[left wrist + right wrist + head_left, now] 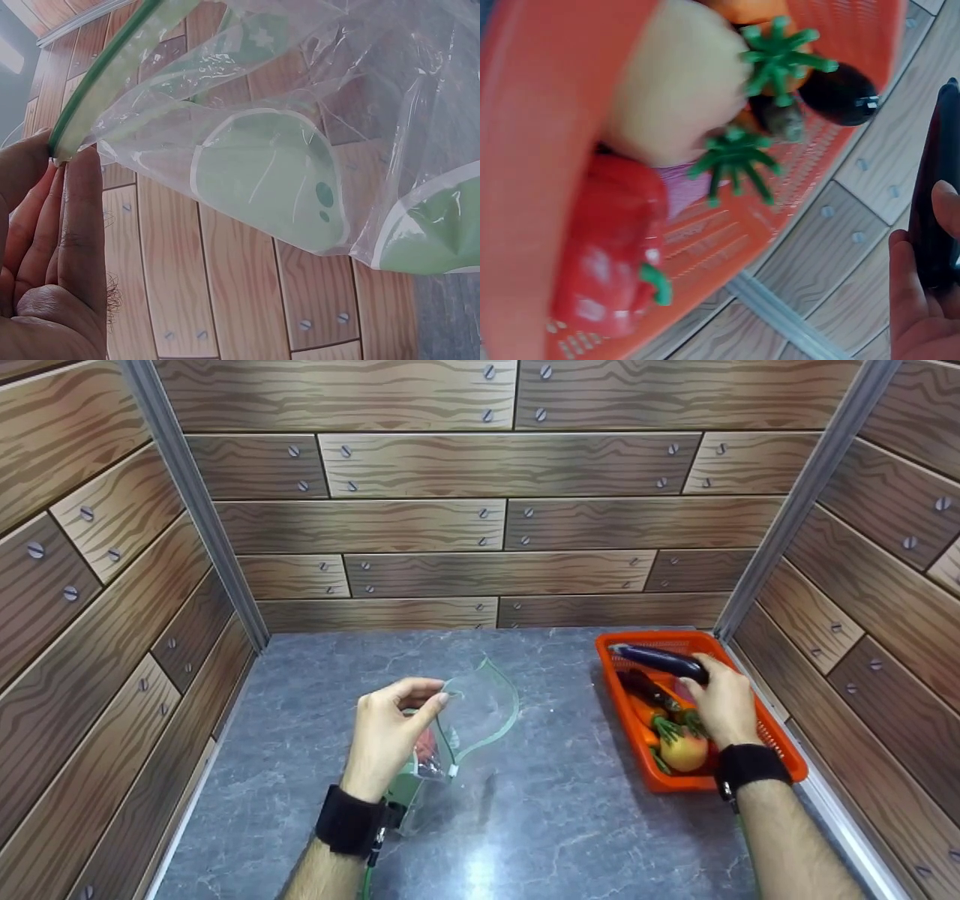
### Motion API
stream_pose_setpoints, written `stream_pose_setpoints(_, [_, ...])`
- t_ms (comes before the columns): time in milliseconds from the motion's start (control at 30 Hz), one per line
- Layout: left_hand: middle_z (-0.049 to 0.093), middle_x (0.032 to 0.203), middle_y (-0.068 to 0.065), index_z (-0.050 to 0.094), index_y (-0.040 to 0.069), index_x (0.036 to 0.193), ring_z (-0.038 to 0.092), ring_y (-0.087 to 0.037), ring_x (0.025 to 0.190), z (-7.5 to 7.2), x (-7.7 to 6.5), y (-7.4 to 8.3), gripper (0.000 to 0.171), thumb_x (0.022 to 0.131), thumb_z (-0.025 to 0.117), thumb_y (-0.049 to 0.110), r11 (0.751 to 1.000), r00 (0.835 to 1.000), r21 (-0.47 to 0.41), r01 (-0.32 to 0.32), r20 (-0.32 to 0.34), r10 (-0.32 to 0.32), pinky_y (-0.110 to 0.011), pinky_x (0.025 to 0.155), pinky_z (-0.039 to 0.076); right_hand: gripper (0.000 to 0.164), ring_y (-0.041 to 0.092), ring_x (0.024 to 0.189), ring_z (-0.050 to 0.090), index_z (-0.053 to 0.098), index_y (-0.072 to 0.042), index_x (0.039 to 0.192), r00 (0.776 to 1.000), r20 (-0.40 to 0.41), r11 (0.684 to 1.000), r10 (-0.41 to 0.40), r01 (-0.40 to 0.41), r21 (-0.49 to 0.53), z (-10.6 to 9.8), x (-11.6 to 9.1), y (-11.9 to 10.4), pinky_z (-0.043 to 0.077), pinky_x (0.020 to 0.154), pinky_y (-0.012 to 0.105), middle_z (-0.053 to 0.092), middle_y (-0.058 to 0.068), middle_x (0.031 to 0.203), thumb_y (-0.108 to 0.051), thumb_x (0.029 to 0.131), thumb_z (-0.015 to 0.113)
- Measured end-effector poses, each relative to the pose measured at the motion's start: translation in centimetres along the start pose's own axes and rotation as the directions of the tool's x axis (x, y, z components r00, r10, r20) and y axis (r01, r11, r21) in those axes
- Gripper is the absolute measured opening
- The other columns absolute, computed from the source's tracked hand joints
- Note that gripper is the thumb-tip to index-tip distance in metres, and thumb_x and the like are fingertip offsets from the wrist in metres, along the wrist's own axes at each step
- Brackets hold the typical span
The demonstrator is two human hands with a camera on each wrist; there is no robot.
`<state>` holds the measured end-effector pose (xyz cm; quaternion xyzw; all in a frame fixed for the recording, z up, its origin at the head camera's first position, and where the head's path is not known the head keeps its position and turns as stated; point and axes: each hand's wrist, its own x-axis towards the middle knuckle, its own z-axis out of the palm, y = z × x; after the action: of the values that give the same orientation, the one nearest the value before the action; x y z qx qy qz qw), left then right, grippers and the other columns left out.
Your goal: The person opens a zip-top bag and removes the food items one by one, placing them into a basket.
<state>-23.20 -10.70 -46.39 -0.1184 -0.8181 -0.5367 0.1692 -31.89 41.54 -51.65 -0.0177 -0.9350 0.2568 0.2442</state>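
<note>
My left hand [386, 735] pinches the green-edged rim of a clear zip bag [262, 176] between thumb and fingers. The bag's mouth gapes, a white slider sits on its edge, and something reddish shows low in it, too unclear to name. Over on the right, my right hand [724, 701] grips a dark purple eggplant [656, 660] by one end. In the right wrist view the eggplant [934, 180] is held up apart from the produce, thumb on one side and fingers on the other. Beneath it is an orange-red plastic basket [622, 720].
The basket holds another dark eggplant [637, 684], orange carrots with green tops [646, 711], a round yellow-red fruit [684, 751] and a red bell pepper [607, 247]. Wood-patterned walls [420, 525] enclose the grey marbled table [555, 825] at the back and both sides.
</note>
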Motion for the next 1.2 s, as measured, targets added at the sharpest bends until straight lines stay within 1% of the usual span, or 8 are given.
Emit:
stream_pose_setpoints(167, [0.092,0.114,-0.003,0.090,0.010,0.125,0.088,-0.019,0.100,-0.1,-0.1,-0.2,0.022,0.107,0.090,0.023,1.000,1.000,0.003,-0.009,-0.003,0.009,-0.027,0.089,0.072,0.046,0.069,0.125,0.073,0.071,0.004,0.151,0.997,0.033,0.997,0.070,-0.069,-0.023,0.1,-0.4,1.6,0.060,0.106,0.078,0.074,0.043,0.140,-0.006,0.108,0.083])
stream_pose_setpoints(300, [0.092,0.113,-0.002,0.090,0.013,0.124,0.088,-0.018,0.100,-0.1,-0.1,-0.3,0.021,0.106,0.090,0.024,1.000,1.000,0.006,-0.007,-0.004,0.007,-0.027,0.089,0.072,0.044,0.070,0.127,0.071,0.071,0.006,0.149,0.993,0.028,0.993,0.117,-0.116,-0.030,0.2,-0.8,2.5,0.058,0.110,0.079,0.073,0.044,0.141,-0.005,0.108,0.082])
stream_pose_setpoints(500, [0.092,0.112,-0.002,0.090,0.015,0.124,0.088,-0.017,0.100,-0.1,-0.1,-0.3,0.021,0.105,0.091,0.023,1.000,1.000,-0.001,0.004,-0.004,-0.004,-0.024,0.088,0.071,0.043,0.071,0.126,0.070,0.071,0.008,0.147,0.985,0.018,0.984,0.169,-0.168,-0.063,0.2,-1.3,3.6,0.058,0.109,0.079,0.072,0.046,0.140,-0.005,0.108,0.080])
stream_pose_setpoints(633, [0.092,0.112,-0.002,0.090,0.015,0.123,0.088,-0.016,0.099,-0.1,-0.2,-0.3,0.020,0.105,0.091,0.023,1.000,1.000,-0.002,0.008,-0.006,-0.008,-0.026,0.088,0.071,0.043,0.072,0.126,0.070,0.070,0.010,0.147,0.980,0.036,0.977,0.198,-0.194,-0.086,0.1,-1.6,4.0,0.058,0.108,0.081,0.071,0.047,0.139,-0.006,0.107,0.079])
stream_pose_setpoints(767, [0.092,0.114,-0.002,0.090,0.015,0.123,0.088,-0.017,0.100,0.0,-0.2,-0.3,0.019,0.105,0.091,0.023,1.000,1.000,0.000,0.013,-0.008,-0.013,-0.030,0.089,0.072,0.044,0.073,0.125,0.069,0.069,0.012,0.146,0.971,0.058,0.968,0.231,-0.224,-0.113,0.1,-1.9,4.5,0.059,0.106,0.081,0.071,0.048,0.138,-0.007,0.107,0.079])
stream_pose_setpoints(833, [0.092,0.114,-0.002,0.090,0.014,0.123,0.088,-0.017,0.099,0.0,-0.2,-0.4,0.019,0.106,0.091,0.023,1.000,1.000,-0.001,0.012,-0.009,-0.012,-0.032,0.090,0.073,0.044,0.073,0.126,0.069,0.069,0.013,0.145,0.968,0.062,0.965,0.243,-0.234,-0.121,0.1,-2.0,4.7,0.059,0.107,0.081,0.071,0.049,0.138,-0.006,0.107,0.079])
stream_pose_setpoints(1067, [0.092,0.114,-0.001,0.090,0.016,0.123,0.087,-0.015,0.100,0.0,-0.4,-0.4,0.020,0.106,0.091,0.024,1.000,1.000,-0.002,0.022,-0.006,-0.022,-0.023,0.088,0.070,0.040,0.074,0.124,0.068,0.071,0.015,0.138,0.958,0.079,0.953,0.276,-0.263,-0.149,0.3,-2.4,5.2,0.058,0.108,0.081,0.071,0.049,0.135,-0.010,0.108,0.079])
stream_pose_setpoints(1200, [0.092,0.115,0.000,0.090,0.017,0.124,0.087,-0.015,0.101,-0.1,-0.5,-0.5,0.020,0.106,0.091,0.025,1.000,1.000,0.004,0.020,-0.003,-0.020,-0.023,0.089,0.069,0.043,0.073,0.122,0.070,0.071,0.016,0.139,0.945,0.104,0.943,0.310,-0.292,-0.161,0.2,-2.4,5.2,0.059,0.106,0.080,0.072,0.049,0.134,-0.016,0.110,0.077])
